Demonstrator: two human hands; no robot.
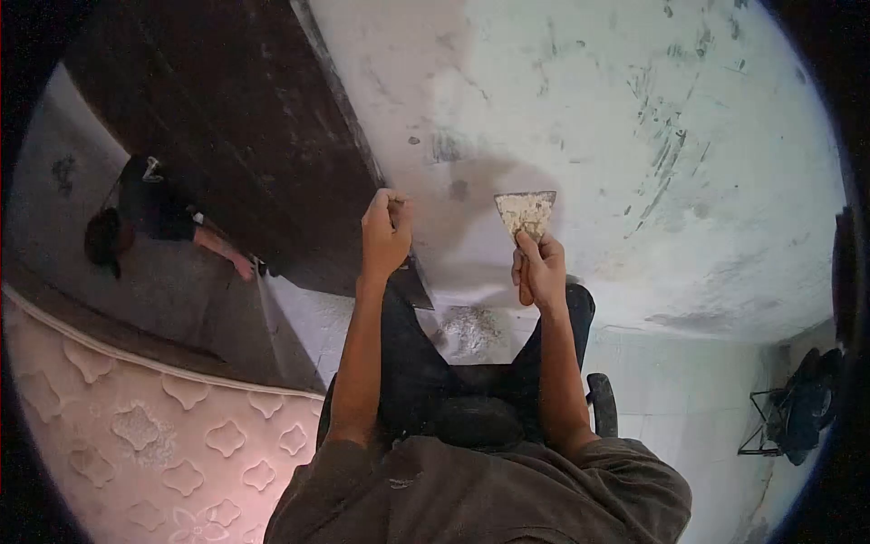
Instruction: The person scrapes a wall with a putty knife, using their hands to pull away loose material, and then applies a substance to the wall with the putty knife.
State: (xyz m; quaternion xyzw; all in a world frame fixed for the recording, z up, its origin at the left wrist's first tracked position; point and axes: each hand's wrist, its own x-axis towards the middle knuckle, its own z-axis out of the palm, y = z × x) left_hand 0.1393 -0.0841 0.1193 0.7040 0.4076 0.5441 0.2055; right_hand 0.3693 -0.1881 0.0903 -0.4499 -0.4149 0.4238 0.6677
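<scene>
My right hand [542, 276] is wrapped round the brown handle of a putty knife [524, 214], held upright in front of the wall [625, 163]. Its broad triangular blade points away from me and is crusted with pale, yellowish residue. My left hand [387, 234] is raised beside the edge of a dark wooden panel [236, 127], its fingers curled in towards the thumb. I cannot tell whether anything small is pinched there. The pale wall in front of both hands has dark scuffs and scraped patches.
A heap of whitish debris [471, 331] lies on the floor between my knees. The armrest [602, 404] of my chair is at my right. A pink quilted mattress [181, 444] fills the lower left. Another person [154, 204] in dark clothes is beyond the panel. A dark folding object [797, 408] stands far right.
</scene>
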